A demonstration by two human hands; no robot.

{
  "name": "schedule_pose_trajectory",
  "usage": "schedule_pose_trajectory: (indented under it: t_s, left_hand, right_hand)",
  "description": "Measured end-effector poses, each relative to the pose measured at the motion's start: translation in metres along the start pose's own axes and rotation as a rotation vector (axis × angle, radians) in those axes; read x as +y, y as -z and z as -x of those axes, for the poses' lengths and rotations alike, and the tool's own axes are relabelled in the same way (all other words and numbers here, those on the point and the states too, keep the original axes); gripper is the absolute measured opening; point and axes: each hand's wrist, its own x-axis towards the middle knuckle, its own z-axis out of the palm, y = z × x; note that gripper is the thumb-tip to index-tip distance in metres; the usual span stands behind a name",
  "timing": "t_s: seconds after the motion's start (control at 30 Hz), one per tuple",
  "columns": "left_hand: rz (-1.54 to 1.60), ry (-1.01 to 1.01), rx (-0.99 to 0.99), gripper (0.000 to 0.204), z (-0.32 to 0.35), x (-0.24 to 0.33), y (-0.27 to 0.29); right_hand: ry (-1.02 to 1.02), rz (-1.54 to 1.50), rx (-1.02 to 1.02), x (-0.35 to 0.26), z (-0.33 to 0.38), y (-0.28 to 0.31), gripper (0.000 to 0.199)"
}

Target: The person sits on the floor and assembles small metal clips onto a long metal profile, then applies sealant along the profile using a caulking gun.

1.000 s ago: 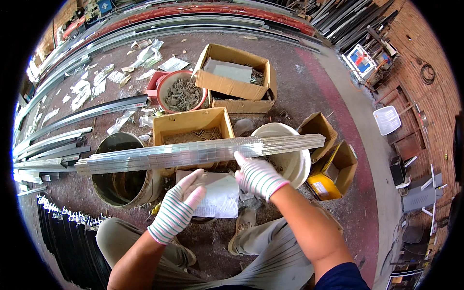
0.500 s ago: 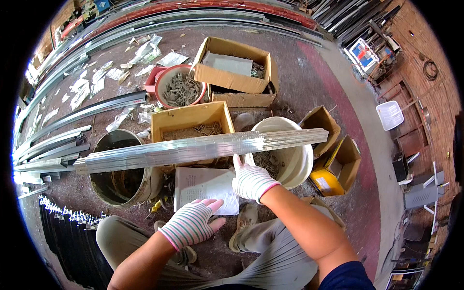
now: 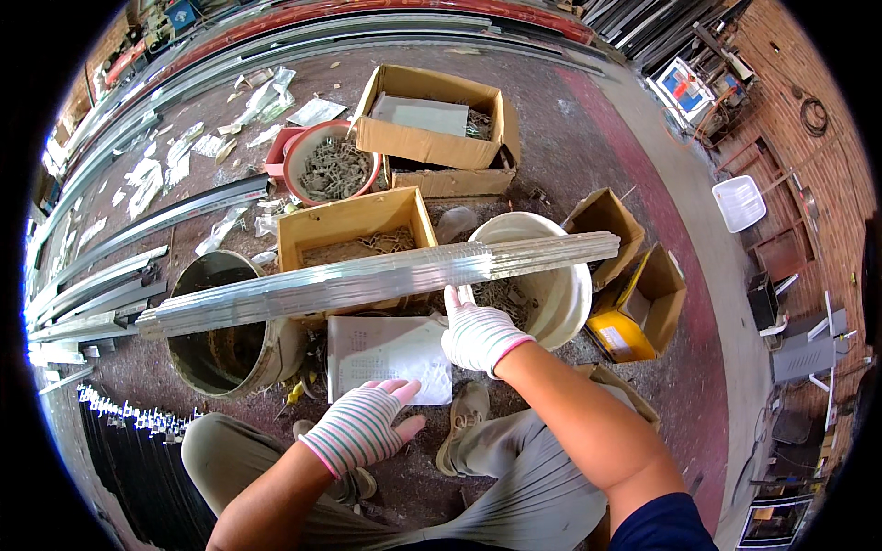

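Only the head view on my end, so here's what I'm getting. The right hand [image 3: 482,338], in a striped glove, has its index finger raised to the near edge of the metal bundle [image 3: 367,289], a long stack of silvery strips. I can't tell if the fingertip actually touches or just sits beneath it, and the other fingers are too bunched up to say whether they pinch anything. The bundle runs crosswise just ahead of both hands, slanting up a bit to the right.

The left hand [image 3: 360,427] is wide and relaxed, thumb apart from the fingers, nothing visible in it, though its palm is turned away from me. Just ahead of it is a printed sheet [image 3: 367,349], bottom edge partly covered by those fingers; the print is too washed out for me.

Ahead and left of the left hand, a dark bucket [image 3: 285,354] is partly hidden under the bundle. The wooden box [image 3: 349,216] beyond has its near side mostly blocked too. Right by the right hand there's a white bucket [image 3: 574,303] with small metal bits [image 3: 501,298], too jumbled to make out. Further right, a yellow carton [image 3: 620,331]; its inside is mostly shadow.
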Motion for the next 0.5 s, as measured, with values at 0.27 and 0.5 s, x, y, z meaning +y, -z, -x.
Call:
schedule_pose_trajectory:
  t_s: [0.27, 0.5]
  left_hand:
    - [-0.004, 0.005, -0.014, 0.058, -0.001, 0.003, 0.0]
    - [-0.015, 0.024, -0.045, 0.058, -0.002, 0.004, 0.0]
  right_hand:
    - [-0.009, 0.007, 0.026, 0.009, -0.008, -0.004, 0.086]
    - [-0.02, 0.001, 0.006, 0.01, -0.007, -0.001, 0.086]
